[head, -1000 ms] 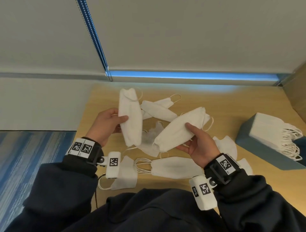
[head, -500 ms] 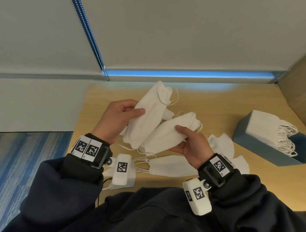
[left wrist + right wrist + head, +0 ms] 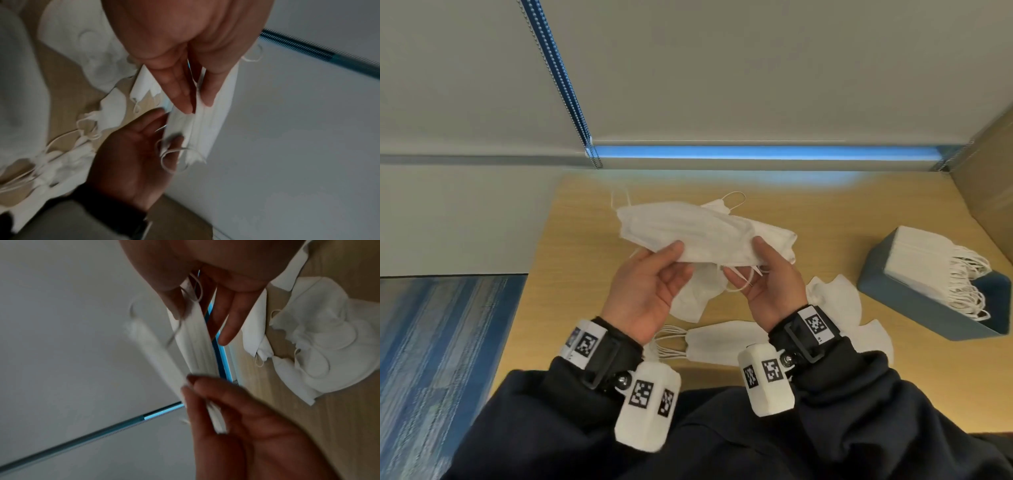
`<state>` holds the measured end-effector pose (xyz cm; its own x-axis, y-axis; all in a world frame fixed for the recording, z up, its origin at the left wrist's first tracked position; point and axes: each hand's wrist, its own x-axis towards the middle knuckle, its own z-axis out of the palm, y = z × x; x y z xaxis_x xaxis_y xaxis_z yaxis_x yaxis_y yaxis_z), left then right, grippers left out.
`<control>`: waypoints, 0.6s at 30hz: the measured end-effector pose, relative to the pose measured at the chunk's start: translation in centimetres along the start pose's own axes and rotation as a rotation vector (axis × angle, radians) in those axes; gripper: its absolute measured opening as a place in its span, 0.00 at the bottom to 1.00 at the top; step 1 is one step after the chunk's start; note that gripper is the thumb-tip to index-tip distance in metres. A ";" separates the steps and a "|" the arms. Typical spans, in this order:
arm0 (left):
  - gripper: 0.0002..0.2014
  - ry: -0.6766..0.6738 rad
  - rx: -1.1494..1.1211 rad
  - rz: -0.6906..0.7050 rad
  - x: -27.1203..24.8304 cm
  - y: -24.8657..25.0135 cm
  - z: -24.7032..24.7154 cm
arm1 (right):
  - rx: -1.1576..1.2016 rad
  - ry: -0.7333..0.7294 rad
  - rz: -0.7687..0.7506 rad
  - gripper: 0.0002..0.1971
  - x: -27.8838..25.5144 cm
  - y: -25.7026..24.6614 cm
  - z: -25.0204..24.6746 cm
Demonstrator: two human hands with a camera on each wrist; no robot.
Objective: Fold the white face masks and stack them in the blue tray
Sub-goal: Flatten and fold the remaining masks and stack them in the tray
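Two folded white masks [image 3: 688, 233] lie one against the other in the air above the table. My left hand [image 3: 674, 255] pinches the near edge of one mask [image 3: 156, 363] with the thumb on top. My right hand [image 3: 760, 255] pinches the other mask [image 3: 195, 345] at its right end, and ear loops hang over that palm. In the left wrist view my left hand [image 3: 195, 100] has thumb and fingers on the masks [image 3: 207, 121]. At the right stands the blue tray [image 3: 904, 303], which holds a stack of folded masks [image 3: 924, 257].
Several loose masks lie on the wooden table [image 3: 825, 212] under and near my hands: one pile [image 3: 722, 342] by my wrists, others [image 3: 832, 298] toward the tray. A cardboard box [image 3: 989, 178] stands at the far right. The wall and a blind cord [image 3: 558, 82] are behind.
Both hands came together: the two masks, held apart and tilted a second ago, now overlap and lie level between the hands.
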<state>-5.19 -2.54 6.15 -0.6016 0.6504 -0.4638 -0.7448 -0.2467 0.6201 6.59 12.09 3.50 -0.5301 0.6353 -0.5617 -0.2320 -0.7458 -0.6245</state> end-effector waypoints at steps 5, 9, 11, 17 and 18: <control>0.13 0.156 0.032 -0.013 0.7 -3.2 0.8 | -0.066 -0.227 -0.020 0.20 -1.0 1.4 1.4; 0.20 0.193 0.086 -0.054 2.2 -3.1 0.5 | -0.113 -0.320 0.009 0.19 -1.2 1.1 1.4; 0.23 0.158 0.052 -0.091 2.7 -3.0 0.3 | -0.146 -0.356 0.039 0.27 -1.2 0.7 1.2; 0.27 0.076 -0.102 -0.104 2.8 -2.3 -0.1 | -0.134 -0.381 0.193 0.27 -0.6 -1.2 -0.2; 0.27 0.056 -0.150 -0.093 2.9 -2.2 -0.1 | -0.132 -0.398 0.214 0.27 -0.5 -1.4 -0.4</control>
<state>-5.35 -0.20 3.40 -0.5403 0.6352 -0.5519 -0.8301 -0.2950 0.4732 7.53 12.86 4.46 -0.8321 0.3249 -0.4495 0.0081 -0.8032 -0.5957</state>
